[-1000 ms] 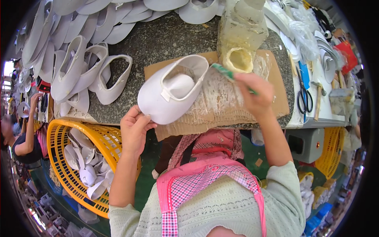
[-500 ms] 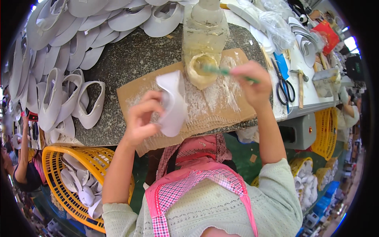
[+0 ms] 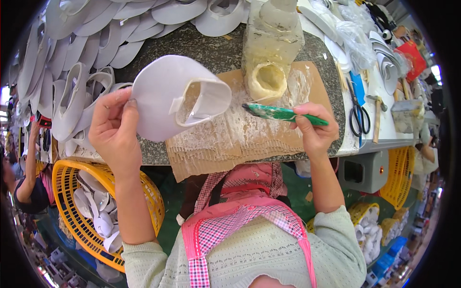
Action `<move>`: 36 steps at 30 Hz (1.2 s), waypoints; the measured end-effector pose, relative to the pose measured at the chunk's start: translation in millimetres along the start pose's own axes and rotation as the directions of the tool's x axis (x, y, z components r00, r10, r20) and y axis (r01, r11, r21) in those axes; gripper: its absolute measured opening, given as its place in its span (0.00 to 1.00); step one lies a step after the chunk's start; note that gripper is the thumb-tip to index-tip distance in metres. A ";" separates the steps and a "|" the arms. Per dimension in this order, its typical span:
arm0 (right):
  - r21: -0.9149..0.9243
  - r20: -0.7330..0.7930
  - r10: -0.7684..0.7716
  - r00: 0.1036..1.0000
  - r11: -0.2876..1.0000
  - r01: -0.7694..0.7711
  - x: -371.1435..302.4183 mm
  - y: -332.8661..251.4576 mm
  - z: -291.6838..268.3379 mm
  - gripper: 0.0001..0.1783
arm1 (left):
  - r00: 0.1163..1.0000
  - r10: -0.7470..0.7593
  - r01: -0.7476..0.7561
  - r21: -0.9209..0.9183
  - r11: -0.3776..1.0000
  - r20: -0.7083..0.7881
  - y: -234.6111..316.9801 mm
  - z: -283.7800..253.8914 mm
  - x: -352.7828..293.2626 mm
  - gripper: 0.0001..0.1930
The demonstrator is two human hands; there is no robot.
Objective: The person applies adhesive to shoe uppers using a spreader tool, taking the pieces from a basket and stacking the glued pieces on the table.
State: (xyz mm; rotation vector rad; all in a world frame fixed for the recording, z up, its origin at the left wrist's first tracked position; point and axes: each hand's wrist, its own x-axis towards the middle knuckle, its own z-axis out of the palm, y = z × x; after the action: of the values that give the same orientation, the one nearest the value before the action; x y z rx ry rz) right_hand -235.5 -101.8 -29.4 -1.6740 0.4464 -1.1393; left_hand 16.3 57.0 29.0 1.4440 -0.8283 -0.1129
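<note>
My left hand (image 3: pixel 114 126) is closed on the left edge of a white shoe upper (image 3: pixel 156 89), pinching it between thumb and fingers. The upper hangs raised above the bench, its opening facing right. In my right hand (image 3: pixel 317 132) is a green-handled glue brush (image 3: pixel 276 114), its dark tip pointing left, with pale glue smeared along it. A thin strand of glue runs near the brush tip. Just beyond the brush stands a glue pot (image 3: pixel 270 80) with a round, crusted mouth. Under both hands lies a cardboard sheet (image 3: pixel 211 156) streaked with dried glue.
Many white uppers (image 3: pixel 72 96) are piled along the left and far bench. Scissors (image 3: pixel 357 115) and a hammer (image 3: pixel 378 113) lie at the right. A yellow basket (image 3: pixel 153 201) of white pieces stands below left. A person's arm (image 3: pixel 30 163) shows at far left.
The left hand has moved left and up, turning the upper so its broad face and opening show. The right hand has drawn the brush out of the pot and down toward me.
</note>
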 end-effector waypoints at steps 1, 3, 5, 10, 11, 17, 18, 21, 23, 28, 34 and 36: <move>-0.067 0.050 -0.062 0.997 0.996 0.066 0.8 1.5 5.1 0.05 | 0.999 0.001 -0.001 -0.016 1.000 0.037 2.4 4.8 1.2 0.08; -0.113 0.191 -0.237 0.952 0.958 0.262 14.4 3.8 22.5 0.07 | 0.987 -0.020 0.010 0.061 0.998 0.156 -0.4 17.1 -2.9 0.09; -0.126 0.332 -0.400 0.854 0.879 0.461 26.3 4.5 40.4 0.08 | 0.962 -0.043 0.006 0.136 0.991 0.269 3.4 24.9 -4.3 0.09; -0.465 0.426 -0.428 0.797 0.652 0.599 22.1 32.7 58.5 0.12 | 0.923 -0.066 -0.002 0.175 0.985 0.380 -5.0 32.9 -5.9 0.09; -0.467 0.430 -0.424 0.797 0.651 0.598 17.5 33.2 58.3 0.12 | 0.923 -0.068 0.002 0.171 0.985 0.379 -7.8 33.1 -6.2 0.09; -0.246 0.510 -0.357 0.782 0.811 0.531 -7.6 23.4 63.5 0.12 | 0.700 -0.377 0.427 0.067 0.902 0.606 -34.0 9.3 -6.9 0.10; -0.155 0.509 -0.308 0.804 0.886 0.438 -5.6 22.5 61.6 0.11 | 0.698 -0.376 0.427 0.068 0.902 0.609 -35.2 4.9 -6.0 0.10; 0.041 0.437 -0.005 0.899 0.999 -0.014 -3.1 10.6 47.4 0.09 | 0.604 -0.470 0.500 0.152 0.852 0.644 -32.5 -1.8 -4.8 0.09; 0.109 0.141 0.072 0.987 0.990 -0.087 10.4 3.3 26.6 0.09 | 0.838 -0.234 0.293 -0.045 0.955 0.493 -26.8 -2.4 -6.5 0.08; -0.485 0.409 -0.071 0.910 0.828 0.282 53.6 -3.8 -14.9 0.06 | 0.976 0.189 -0.208 0.217 0.954 0.105 -2.6 -4.4 2.6 0.04; -0.080 -0.019 0.135 0.991 0.987 -0.136 49.5 -6.3 -46.5 0.04 | 0.479 0.488 -0.809 0.150 0.569 0.729 14.0 12.6 -2.1 0.09; -0.019 0.051 0.273 0.961 0.962 -0.272 36.5 -11.6 -41.6 0.04 | 0.228 0.486 -0.924 0.030 0.382 0.844 -3.3 31.4 -22.5 0.06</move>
State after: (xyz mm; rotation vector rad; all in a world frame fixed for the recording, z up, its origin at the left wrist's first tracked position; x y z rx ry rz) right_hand -255.7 -146.2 -0.6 -1.5915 0.6300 -0.8894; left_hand -16.1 42.6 13.5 1.2905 -2.4009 0.3835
